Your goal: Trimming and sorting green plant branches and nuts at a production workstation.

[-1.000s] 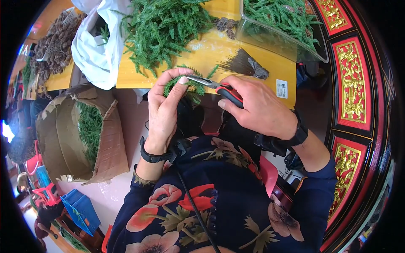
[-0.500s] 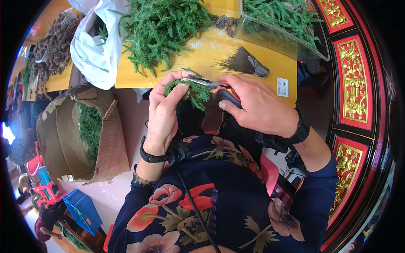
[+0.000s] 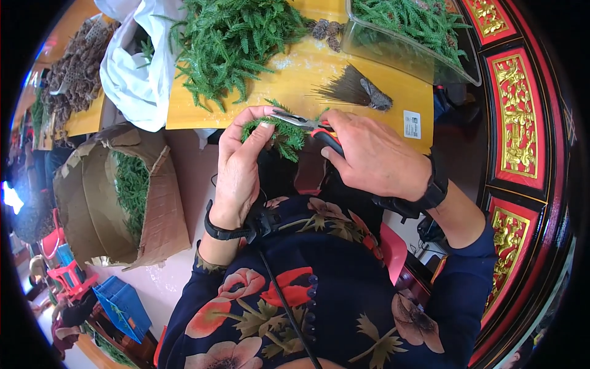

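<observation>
Between the thumb and fingers of my left hand (image 3: pixel 243 147) is a small green artificial pine sprig (image 3: pixel 287 140), its fronds hanging to the right. My right hand (image 3: pixel 382 150) is wrapped round the red and black handles of a pair of pliers (image 3: pixel 324 136). Their metal jaws reach left to the sprig's top, close by my left fingertips; what exactly lies between the jaws is too small to tell. On the yellow table (image 3: pixel 289 86) just beyond lies a fanned bundle of thin dark wires (image 3: pixel 350 89), bound at one end. A big heap of green pine sprigs (image 3: pixel 230 46) stands behind.
A clear plastic bin (image 3: pixel 405 52) of sprigs stands at the back right, beside small pine cones (image 3: pixel 326 31). A white plastic bag (image 3: pixel 138 80) and bundled brown cones (image 3: pixel 77 67) are at the left. On the floor sit a cardboard box (image 3: pixel 166 209) with greenery and a blue crate (image 3: pixel 123 307).
My right hand and the pliers have shifted very slightly. My left hand keeps hold of the sprig in nearly the same place.
</observation>
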The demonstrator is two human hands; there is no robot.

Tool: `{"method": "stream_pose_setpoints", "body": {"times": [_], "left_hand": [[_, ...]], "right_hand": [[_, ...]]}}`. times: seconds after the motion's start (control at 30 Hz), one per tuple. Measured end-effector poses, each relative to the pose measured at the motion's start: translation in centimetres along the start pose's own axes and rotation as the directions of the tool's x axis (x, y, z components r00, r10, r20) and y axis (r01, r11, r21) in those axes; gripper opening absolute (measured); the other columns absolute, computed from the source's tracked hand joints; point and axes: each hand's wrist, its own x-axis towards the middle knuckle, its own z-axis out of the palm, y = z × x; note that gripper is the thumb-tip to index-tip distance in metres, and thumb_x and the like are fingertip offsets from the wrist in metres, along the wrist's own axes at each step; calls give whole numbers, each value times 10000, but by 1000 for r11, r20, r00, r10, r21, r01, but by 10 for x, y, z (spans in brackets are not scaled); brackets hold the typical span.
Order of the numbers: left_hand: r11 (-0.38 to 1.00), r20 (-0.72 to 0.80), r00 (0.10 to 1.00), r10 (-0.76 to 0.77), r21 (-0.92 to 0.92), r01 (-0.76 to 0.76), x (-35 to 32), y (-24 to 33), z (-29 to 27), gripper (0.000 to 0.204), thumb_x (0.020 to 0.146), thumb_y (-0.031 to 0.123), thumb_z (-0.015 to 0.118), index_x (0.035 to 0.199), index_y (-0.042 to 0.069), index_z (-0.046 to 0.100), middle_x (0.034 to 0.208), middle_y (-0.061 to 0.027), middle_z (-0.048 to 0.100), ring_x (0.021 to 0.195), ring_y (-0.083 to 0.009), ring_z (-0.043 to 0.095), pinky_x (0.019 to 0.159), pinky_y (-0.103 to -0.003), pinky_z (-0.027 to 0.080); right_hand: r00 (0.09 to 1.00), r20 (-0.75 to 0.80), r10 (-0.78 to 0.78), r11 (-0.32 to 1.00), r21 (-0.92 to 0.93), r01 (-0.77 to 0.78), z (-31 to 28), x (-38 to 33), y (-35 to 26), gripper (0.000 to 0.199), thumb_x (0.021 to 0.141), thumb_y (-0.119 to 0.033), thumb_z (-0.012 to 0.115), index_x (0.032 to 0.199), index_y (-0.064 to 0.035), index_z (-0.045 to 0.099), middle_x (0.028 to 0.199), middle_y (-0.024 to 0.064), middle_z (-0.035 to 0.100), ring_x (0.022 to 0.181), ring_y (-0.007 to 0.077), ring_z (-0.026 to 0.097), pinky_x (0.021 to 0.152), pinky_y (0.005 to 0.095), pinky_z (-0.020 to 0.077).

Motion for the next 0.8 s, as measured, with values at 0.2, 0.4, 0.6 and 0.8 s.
{"method": "stream_pose_setpoints", "body": {"times": [0.2,0.4,0.6,0.8], "left_hand": [[995,47,995,84,51,-86,1,1,1,160,923,82,560,1060,5,593,943,-2,601,824,-42,510,760,-180,394],[991,43,994,103,83,-106,0,0,2,161,930,102,561,1057,6,593,971,-9,600,837,-42,508,775,-185,394],[996,50,996,75,47,-77,-1,2,4,157,934,95,541,1055,14,601,983,-9,600,827,-45,496,768,-186,381],[992,25,997,79,99,-81,-4,1,2,160,930,84,526,1051,18,607,964,4,595,820,-39,474,742,-181,353]], "right_hand": [[999,-48,-8,1000,17,8,6,-4,1,415,851,-174,588,1176,33,435,1016,254,591,984,416,565,838,457,455],[991,-97,-90,994,47,95,10,-3,8,433,847,-159,590,1199,32,422,1013,263,588,995,418,562,849,452,455],[995,-61,-75,996,35,78,10,-3,6,398,846,-148,588,1166,40,443,989,262,592,971,421,567,832,456,456],[991,-110,-80,995,55,86,13,-3,5,298,827,-116,593,1045,40,463,878,259,594,871,434,575,745,475,453]]}}
